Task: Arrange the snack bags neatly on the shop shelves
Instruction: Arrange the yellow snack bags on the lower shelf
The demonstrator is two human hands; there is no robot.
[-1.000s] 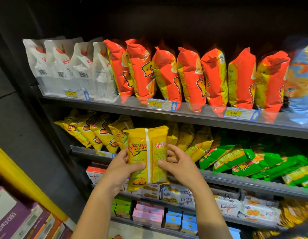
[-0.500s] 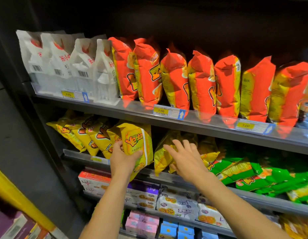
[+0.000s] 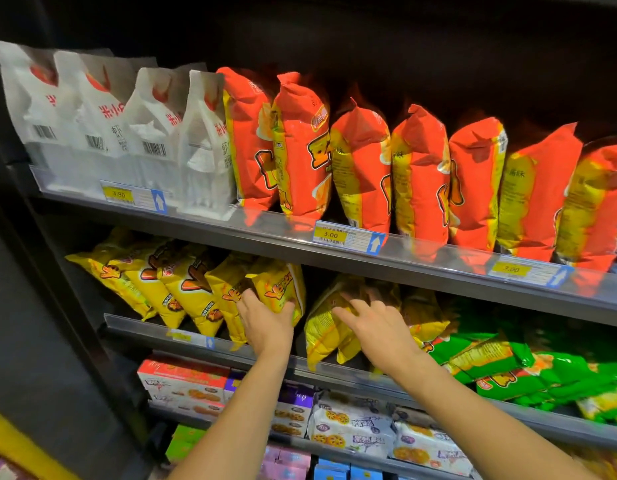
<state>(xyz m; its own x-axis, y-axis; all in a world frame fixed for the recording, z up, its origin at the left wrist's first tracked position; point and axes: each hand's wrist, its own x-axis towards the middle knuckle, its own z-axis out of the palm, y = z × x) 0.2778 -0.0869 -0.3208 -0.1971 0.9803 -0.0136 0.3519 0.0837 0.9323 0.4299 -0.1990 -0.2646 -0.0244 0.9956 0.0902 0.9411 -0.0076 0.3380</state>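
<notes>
a dark shop shelving unit fills the view, with a grey middle shelf (image 3: 137, 326) at hand height. the left hand (image 3: 265, 327) grasps a yellow snack bag (image 3: 283, 287), thumb on its front and fingers tucked behind it. the bag stands nearly upright at the right end of a row of leaning yellow bags (image 3: 151, 282). a dark gap separates it from the right hand (image 3: 373, 323), which lies released, fingers spread, on some slumped yellow bags (image 3: 322, 339) on the same shelf. further right on that shelf lie green snack bags (image 3: 501, 358). on the shelf above stand orange bags (image 3: 362, 168) and, to their left, white bags (image 3: 92, 116), with a price tag (image 3: 348, 233) on the front rail. on the shelf below are cookie packs (image 3: 348, 424).
</notes>
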